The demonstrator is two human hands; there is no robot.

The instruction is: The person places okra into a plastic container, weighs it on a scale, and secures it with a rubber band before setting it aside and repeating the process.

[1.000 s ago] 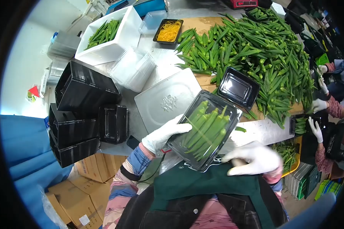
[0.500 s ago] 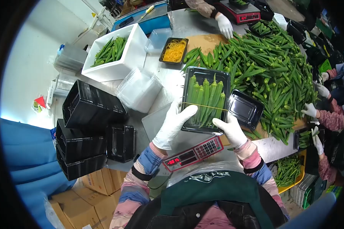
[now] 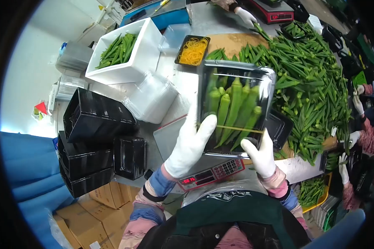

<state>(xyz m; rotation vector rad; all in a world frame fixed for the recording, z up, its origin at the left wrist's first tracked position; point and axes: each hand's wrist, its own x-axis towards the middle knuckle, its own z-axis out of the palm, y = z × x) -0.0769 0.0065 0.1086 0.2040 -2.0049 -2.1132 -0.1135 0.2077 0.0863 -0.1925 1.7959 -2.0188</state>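
My left hand (image 3: pixel 187 144) and my right hand (image 3: pixel 262 157), both in white gloves, grip a black tray (image 3: pixel 262 81) from its two sides. Several green okra pods (image 3: pixel 233 103) lie lengthwise in it under a shiny clear cover. A yellow rubber band (image 3: pixel 232 128) runs across the lower part, close to both thumbs. The tray is held up, tilted toward me, over a red digital scale (image 3: pixel 214 173) with a lit display. Another black tray (image 3: pixel 280 126) lies partly hidden behind my right hand.
A large okra pile (image 3: pixel 307 91) covers the table's right. At left stand stacked black trays (image 3: pixel 99 114), clear lids (image 3: pixel 149 97) and a white foam box (image 3: pixel 143 50) with okra. Rubber bands fill a small tray (image 3: pixel 193 50). A co-worker's gloved hand (image 3: pixel 246 17) works at the back; others are at right.
The okra tray has been raised closer to the camera, and both hands moved with it. The co-worker's hand at the back has lifted off the pile and holds okra.
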